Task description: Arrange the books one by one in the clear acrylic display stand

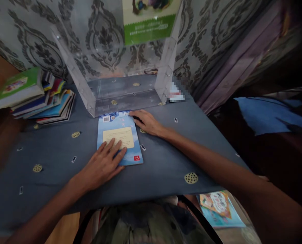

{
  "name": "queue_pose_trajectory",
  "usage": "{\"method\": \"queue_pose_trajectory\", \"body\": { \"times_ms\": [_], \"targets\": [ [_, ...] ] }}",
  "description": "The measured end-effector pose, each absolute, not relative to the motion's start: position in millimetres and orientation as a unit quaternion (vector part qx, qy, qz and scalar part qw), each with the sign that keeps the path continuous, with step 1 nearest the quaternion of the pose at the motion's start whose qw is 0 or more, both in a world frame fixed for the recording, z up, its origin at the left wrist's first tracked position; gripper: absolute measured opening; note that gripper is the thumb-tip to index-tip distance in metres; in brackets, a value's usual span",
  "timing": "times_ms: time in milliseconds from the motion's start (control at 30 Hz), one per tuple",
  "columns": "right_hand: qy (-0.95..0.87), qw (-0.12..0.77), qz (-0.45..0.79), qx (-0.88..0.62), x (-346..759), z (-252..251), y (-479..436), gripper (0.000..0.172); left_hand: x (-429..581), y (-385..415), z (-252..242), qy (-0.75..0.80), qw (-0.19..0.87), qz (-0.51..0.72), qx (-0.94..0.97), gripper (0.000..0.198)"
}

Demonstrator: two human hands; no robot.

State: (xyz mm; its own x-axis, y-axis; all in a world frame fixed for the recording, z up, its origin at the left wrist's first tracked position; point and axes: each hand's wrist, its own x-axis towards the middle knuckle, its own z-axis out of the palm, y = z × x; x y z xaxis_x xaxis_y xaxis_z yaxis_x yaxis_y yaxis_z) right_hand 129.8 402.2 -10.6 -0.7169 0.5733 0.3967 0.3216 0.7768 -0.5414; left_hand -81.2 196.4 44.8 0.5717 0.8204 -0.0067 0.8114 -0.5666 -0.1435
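A thin blue book (138,149) lies closed on the grey-blue tablecloth, its printing upside down to me, with a barcode at the far edge and a cream text panel in the middle. My left hand (104,164) rests flat on the book's lower left part, fingers spread. At the far right corner, the fingertips of my right hand (147,122) touch the book's edge; the fingers are stretched out and the palm is beside the book. Just beyond the book stands a clear plastic rack (128,101) with upright side panels.
A leaning stack of books (42,98) sits at the table's left. A green-bottomed book (151,30) stands high in the clear rack. Below the table's front right edge lie more books (221,210). A purple curtain (242,57) hangs at the right.
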Motion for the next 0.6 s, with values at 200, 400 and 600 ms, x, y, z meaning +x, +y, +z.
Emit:
{"method": "queue_pose_trajectory", "body": {
  "times_ms": [200, 400, 600],
  "targets": [
    [-0.897, 0.278, 0.223, -0.262, 139, -5, 376, 0.035, -82, 194, 46, -0.442, 0.053, -0.015, -0.896, 0.044],
    [-0.895, 0.274, 0.267, -0.231, 159, 8, 336, 0.031, -82, 196, 55, -0.452, -0.002, -0.031, -0.892, 0.039],
    [-0.866, 0.297, 0.361, -0.177, 169, 16, 309, 0.027, -82, 199, 64, -0.446, -0.020, -0.024, -0.894, 0.038]
  ]
}}
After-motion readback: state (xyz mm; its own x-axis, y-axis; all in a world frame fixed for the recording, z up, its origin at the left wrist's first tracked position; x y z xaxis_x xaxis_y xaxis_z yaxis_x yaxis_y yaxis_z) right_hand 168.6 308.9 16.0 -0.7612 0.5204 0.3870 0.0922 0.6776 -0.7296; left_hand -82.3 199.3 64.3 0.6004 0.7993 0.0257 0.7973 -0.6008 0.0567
